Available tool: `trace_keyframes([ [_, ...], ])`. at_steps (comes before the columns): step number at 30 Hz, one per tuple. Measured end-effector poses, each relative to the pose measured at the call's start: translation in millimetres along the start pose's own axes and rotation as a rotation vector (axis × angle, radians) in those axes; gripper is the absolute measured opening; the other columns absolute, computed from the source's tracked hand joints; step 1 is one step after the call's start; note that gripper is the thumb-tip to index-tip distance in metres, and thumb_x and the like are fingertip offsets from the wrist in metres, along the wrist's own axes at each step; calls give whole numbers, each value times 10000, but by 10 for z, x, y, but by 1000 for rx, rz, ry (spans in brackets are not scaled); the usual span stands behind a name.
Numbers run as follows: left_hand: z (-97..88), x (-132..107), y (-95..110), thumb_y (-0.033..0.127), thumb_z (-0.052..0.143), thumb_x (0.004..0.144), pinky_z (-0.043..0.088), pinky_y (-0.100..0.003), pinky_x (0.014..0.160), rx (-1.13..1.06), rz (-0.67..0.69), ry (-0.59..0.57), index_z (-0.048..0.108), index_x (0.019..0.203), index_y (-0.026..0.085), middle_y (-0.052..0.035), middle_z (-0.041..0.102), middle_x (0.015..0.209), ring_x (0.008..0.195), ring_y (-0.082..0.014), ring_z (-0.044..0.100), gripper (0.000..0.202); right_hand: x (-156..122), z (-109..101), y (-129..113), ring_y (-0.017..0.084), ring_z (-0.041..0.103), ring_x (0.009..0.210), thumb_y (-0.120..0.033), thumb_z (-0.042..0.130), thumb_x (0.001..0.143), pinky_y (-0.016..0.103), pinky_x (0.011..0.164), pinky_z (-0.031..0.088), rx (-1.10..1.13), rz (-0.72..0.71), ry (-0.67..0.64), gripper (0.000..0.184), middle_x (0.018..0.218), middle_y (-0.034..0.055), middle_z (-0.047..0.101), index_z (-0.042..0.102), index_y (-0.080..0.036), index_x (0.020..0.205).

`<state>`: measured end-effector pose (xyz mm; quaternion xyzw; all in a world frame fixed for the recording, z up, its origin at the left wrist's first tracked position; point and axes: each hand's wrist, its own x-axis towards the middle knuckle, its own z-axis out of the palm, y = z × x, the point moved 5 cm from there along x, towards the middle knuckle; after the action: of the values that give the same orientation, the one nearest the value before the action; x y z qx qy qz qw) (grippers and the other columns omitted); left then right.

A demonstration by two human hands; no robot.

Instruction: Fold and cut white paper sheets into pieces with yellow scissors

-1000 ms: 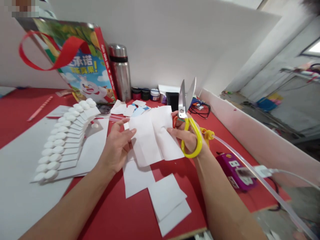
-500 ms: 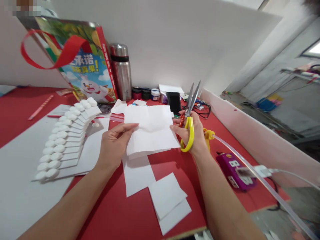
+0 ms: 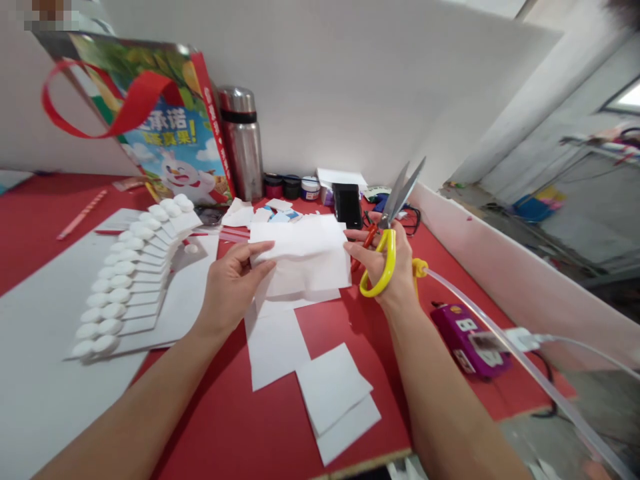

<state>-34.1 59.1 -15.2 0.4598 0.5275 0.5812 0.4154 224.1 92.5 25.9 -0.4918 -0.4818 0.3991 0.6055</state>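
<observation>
Between my two hands is a folded white sheet of paper (image 3: 306, 248), creased across its width, held just above the table. My left hand (image 3: 227, 287) is closed in a pinch on the sheet's left edge, thumb below and forefinger above. With thumb and fingertip my right hand (image 3: 400, 283) grips the right edge. Scissors (image 3: 391, 252) with yellow and red handles hang on that same hand, their blades slightly apart and pointing up and away. Under the held sheet lies another white paper (image 3: 277, 357). Closer to me are two overlapping white pieces (image 3: 334, 387).
A curved row of white strips topped with round discs (image 3: 123, 283) stands at left. Behind are a printed bag (image 3: 175, 133), a steel flask (image 3: 245, 150), small jars (image 3: 291, 188) and a black phone (image 3: 347, 205). A purple box (image 3: 467, 340) with a cable sits right.
The held sheet has tilted and bent along its crease, its upper edge dropping slightly. My right hand and the scissors have shifted a little to the right.
</observation>
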Motion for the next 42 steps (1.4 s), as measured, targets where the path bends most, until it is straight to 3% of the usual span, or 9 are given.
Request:
trace_keyframes([
  [11,13,-46,343,305,699,889,442,-305,868,357,425,-57,809,948,267,-24,591,884,860,-194,561,131,18,-31,3,216,736,849,-291,851,643,396,823,571,-44,-9,9,686,939,32,769,512,-240,1237],
  [15,-34,-85,448,241,724,830,422,-334,1008,287,479,21,730,780,227,-51,634,1048,1055,-229,587,52,30,-89,19,227,691,643,-474,806,727,385,668,543,-333,12,6,529,741,6,718,576,-232,1138],
  [17,-62,-70,410,244,697,837,455,-308,951,159,367,48,701,739,208,-54,675,1018,1022,-216,611,104,20,-87,2,254,678,641,-547,727,792,402,669,517,-631,-18,-7,401,684,23,687,634,-231,1018],
  [19,-76,-38,304,273,693,836,472,-251,703,-8,171,50,689,728,200,-22,663,795,762,-160,602,131,-1,-39,-15,300,692,747,-524,669,838,420,714,498,-908,-73,-44,312,734,71,705,678,-227,934],
  [22,-70,-1,171,296,755,768,308,-204,452,-234,-69,35,656,699,188,39,537,557,474,-83,420,161,-46,71,18,352,700,866,-398,614,874,424,733,479,-1176,-77,-140,235,829,129,735,713,-209,972],
  [29,-5,16,105,235,812,652,396,-185,456,-463,-332,-29,631,692,151,26,609,588,490,-88,533,203,-200,289,42,368,709,906,-196,557,874,401,689,444,-1396,-45,-399,353,1000,209,730,650,-131,1209],
  [36,16,5,38,220,809,665,472,-203,479,-515,-416,-65,670,753,136,-5,684,648,525,-121,611,184,-219,247,-80,321,699,893,-168,601,809,409,738,495,-1152,-138,-388,200,923,123,732,715,-202,970],
  [39,9,4,16,180,769,667,550,-251,540,-560,-506,-12,689,777,126,-32,717,677,555,-160,654,146,-180,181,-202,273,706,962,-185,587,811,414,847,528,-658,-188,-307,261,977,77,753,707,-229,1038],
  [42,13,10,32,155,728,688,558,-274,523,-572,-540,17,700,795,111,-50,723,676,536,-175,652,119,-194,203,-225,245,696,1095,-160,572,778,393,909,535,-139,-13,-483,445,1109,61,760,646,-238,1210],
])
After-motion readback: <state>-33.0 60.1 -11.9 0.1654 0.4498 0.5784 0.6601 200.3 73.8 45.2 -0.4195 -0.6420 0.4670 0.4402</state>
